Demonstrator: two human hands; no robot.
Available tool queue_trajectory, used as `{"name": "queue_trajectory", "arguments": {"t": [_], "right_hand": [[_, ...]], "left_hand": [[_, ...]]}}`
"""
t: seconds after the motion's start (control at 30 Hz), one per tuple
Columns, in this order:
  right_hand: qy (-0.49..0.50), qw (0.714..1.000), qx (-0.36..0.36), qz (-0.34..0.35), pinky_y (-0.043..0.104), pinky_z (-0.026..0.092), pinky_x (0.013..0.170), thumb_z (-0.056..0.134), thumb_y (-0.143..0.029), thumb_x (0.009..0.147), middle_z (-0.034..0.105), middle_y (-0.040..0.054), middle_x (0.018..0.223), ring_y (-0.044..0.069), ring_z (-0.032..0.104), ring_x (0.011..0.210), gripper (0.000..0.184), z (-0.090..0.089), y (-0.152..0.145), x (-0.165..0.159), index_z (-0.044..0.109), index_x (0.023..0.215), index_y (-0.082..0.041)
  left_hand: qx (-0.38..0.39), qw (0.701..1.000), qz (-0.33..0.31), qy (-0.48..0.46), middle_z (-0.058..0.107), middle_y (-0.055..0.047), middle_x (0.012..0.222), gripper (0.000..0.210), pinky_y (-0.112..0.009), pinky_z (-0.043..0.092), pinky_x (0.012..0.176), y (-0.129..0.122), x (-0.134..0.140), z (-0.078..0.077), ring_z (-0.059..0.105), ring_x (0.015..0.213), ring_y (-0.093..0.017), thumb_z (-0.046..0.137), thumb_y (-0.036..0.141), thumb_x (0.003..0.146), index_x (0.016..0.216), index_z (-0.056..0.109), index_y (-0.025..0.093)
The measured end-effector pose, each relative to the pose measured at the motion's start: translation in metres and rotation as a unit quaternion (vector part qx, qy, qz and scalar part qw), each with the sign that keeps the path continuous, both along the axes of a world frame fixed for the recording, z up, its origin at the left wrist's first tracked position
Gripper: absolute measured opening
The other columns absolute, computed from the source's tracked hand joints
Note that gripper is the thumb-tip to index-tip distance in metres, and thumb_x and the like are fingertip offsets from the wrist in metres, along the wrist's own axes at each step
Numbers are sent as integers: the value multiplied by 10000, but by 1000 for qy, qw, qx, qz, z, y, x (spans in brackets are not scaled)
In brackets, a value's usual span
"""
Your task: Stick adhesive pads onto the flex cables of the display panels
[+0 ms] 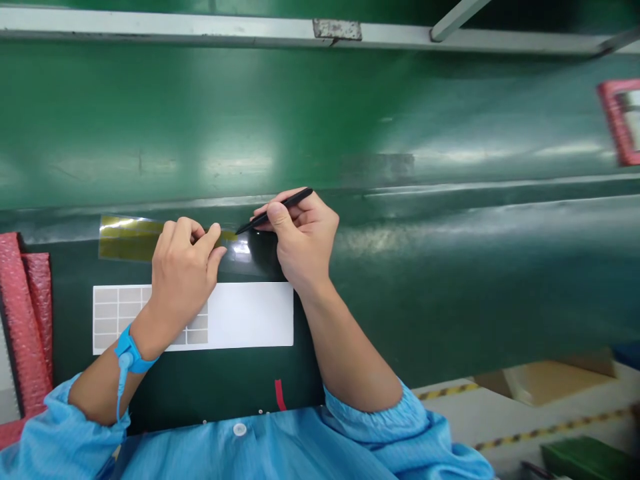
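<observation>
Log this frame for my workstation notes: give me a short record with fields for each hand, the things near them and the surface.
left hand: left hand presses on the yellowish film strip
right hand: right hand grips black tweezers, tip pointing at the strip's right end
wrist: blue wrist strap on the left arm
near hands: white label sheet with grey squares, partly under the left hand
left edge: red bubble wrap
surface: dark green bench mat
clothing: light blue sleeves
</observation>
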State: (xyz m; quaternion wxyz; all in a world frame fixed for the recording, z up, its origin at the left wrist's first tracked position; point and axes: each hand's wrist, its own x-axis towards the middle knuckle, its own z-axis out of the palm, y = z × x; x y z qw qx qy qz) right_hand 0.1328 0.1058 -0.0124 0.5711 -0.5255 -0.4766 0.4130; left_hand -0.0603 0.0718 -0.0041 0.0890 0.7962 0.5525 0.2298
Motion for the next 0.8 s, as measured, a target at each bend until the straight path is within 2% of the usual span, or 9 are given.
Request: {"name": "queue_trajectory", "arguments": {"t": [0.8], "right_hand": [[6,1000,-11,-2,278,662,676,849,-564,913,737,2,810,186,755,765,367,0,1,0,677,899,-240]], "left_hand": [[-14,1000,3,6,587,-107,1019,279,-399,493,800,-1,1,0,494,931,-265,660,205,1017,1281,723,140]]}}
